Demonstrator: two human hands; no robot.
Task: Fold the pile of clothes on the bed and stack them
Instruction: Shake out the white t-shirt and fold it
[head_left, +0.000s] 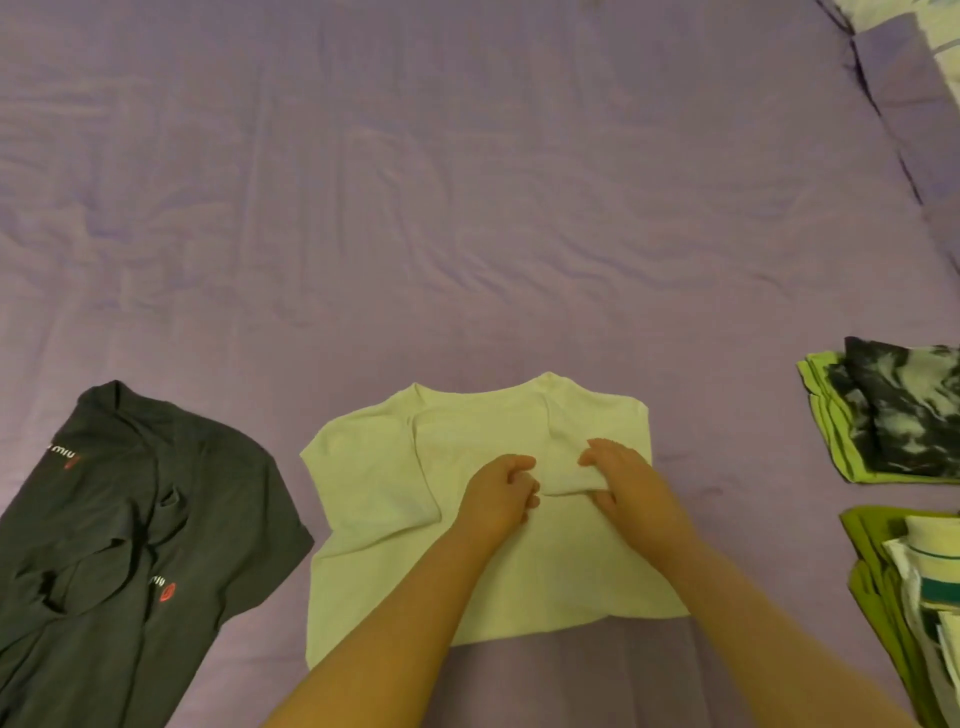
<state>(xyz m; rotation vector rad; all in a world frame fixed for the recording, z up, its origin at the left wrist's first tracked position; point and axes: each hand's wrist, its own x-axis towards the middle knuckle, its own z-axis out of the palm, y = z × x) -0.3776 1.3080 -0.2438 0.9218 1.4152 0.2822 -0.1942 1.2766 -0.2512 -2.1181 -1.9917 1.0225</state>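
Pale yellow-green tee (467, 519) lies flat at centre-front of the purple bed (415, 208), neck pointing away from the person, both sleeves already turned in over the body. So it's mid-fold, not done.

Left hand (498, 493) sits on the middle of the tee w/ fingers curled in; looks closed, but can't tell if it's pinching cloth or just pressing. Right hand (623, 483) is just beside it, thumb and fingers partly closed round the hem of the folded-in right sleeve, which bunches up between them.

Done so far, judging by the right side of the bed: two stacks. Far stack (883, 415) has a black-and-white marbled piece on top of light green ones. Near stack (914, 597), partly cut by the frame edge, has olive-green, white and a teal-striped item; can't count the pieces.

Left to do: finish this tee (prob. smooth the sleeve, then fold bottom up to the neck) & put it on a stack. After that the dark grey tee(s) (130, 545) at left, crumpled, unfolded, red/white logo showing twice, so maybe two garments, can't tell. Nothing else loose in view. Est. well past halfway.
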